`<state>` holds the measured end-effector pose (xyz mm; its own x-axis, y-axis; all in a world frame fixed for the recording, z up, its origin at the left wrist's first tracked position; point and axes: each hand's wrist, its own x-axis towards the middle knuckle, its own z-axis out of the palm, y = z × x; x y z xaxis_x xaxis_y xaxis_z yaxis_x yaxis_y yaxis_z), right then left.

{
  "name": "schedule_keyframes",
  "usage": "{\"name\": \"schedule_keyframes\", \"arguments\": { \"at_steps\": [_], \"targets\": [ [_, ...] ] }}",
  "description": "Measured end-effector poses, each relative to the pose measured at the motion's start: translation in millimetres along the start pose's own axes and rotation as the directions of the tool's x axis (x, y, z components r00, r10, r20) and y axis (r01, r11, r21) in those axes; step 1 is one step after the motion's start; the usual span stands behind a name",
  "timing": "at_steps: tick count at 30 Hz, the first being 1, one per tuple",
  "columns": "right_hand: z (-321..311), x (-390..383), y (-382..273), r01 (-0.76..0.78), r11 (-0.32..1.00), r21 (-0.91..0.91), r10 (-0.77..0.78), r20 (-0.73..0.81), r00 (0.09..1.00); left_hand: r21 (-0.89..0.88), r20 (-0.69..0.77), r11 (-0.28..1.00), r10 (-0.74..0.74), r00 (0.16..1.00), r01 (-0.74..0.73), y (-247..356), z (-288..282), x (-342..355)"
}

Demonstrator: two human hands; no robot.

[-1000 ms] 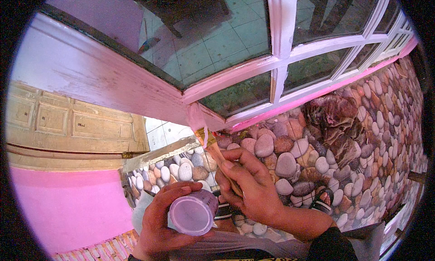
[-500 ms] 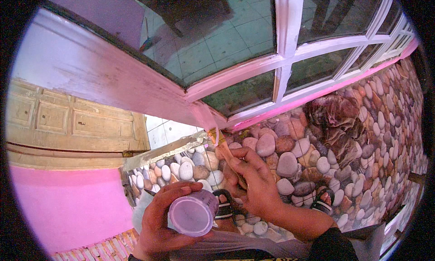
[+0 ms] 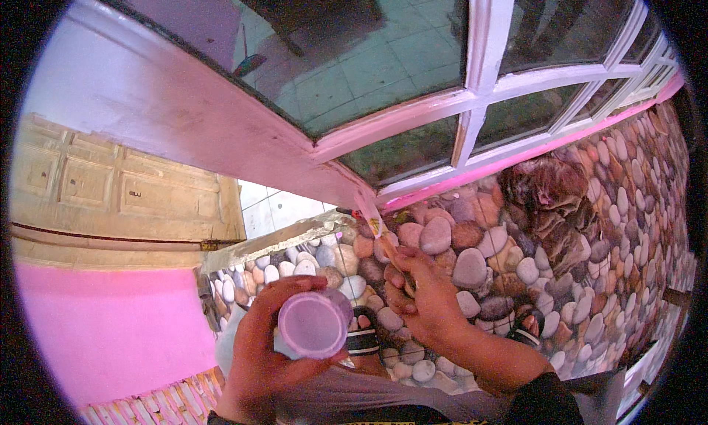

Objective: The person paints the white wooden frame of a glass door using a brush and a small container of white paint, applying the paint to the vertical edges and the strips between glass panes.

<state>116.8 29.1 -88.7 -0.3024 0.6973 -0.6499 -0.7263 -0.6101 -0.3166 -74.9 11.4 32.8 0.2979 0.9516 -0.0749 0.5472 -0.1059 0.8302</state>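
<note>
Around the brush [image 3: 393,249], taking its bristle end as the middle of the dial, the surroundings sit close. A pink-tinted post [image 3: 243,144] slants down from 10 o'clock, and the bristles are at its foot; blur hides whether they touch. The white window frame [image 3: 483,93] with its dark panes runs from 12 to 2 o'clock. Between 2 and 3, a crumpled brown bundle [image 3: 549,189] lies on the pebble-patterned floor [image 3: 472,266], near the frame's pink bottom edge. A rough pale slab [image 3: 273,240] ends near the bristles from 9 o'clock; well beyond it is a panelled wooden door [image 3: 125,192], with a bright pink wall [image 3: 110,329] at 8. Two sandalled feet stand at 6 and 4 o'clock, the left foot [image 3: 363,341] partly behind the cup, the right foot [image 3: 527,325] clear of the forearm.

The translucent cup [image 3: 344,311] is at 7 o'clock, tilted toward the wearer. Its round face looks pale lilac; how much it contains cannot be told. The left hand [image 3: 254,358] curls round its side. At 5 o'clock, the right hand [image 3: 424,296] has its fingers closed about the brush's wooden handle.
</note>
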Motion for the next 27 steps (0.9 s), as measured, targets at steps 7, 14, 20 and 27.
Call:
{"name": "schedule_keyframes", "arguments": {
  "at_steps": [7, 14, 20, 27],
  "targets": [
    [-11, -20, -3, 0.239, 0.767, -0.596, -0.253, 0.062, 0.966, 0.183, -0.128, 0.981, -0.044, 0.991, 0.067, -19, -6, 16],
    [18, -66, -69, 0.742, 0.018, -0.670, -0.405, 0.673, 0.618, 0.223, -0.126, 0.961, -0.136, 0.983, 0.161, -39, -12, 20],
    [45, -85, -75, 0.633, -0.341, -0.695, -0.264, 0.717, 0.645, 0.268, -0.075, 0.963, -0.023, 0.997, 0.042, -46, -5, 24],
    [59, -70, -57, 0.588, -0.515, -0.623, -0.160, 0.744, 0.648, 0.330, -0.101, 0.942, -0.020, 0.995, 0.053, -39, 0, 19]
  ]
}}
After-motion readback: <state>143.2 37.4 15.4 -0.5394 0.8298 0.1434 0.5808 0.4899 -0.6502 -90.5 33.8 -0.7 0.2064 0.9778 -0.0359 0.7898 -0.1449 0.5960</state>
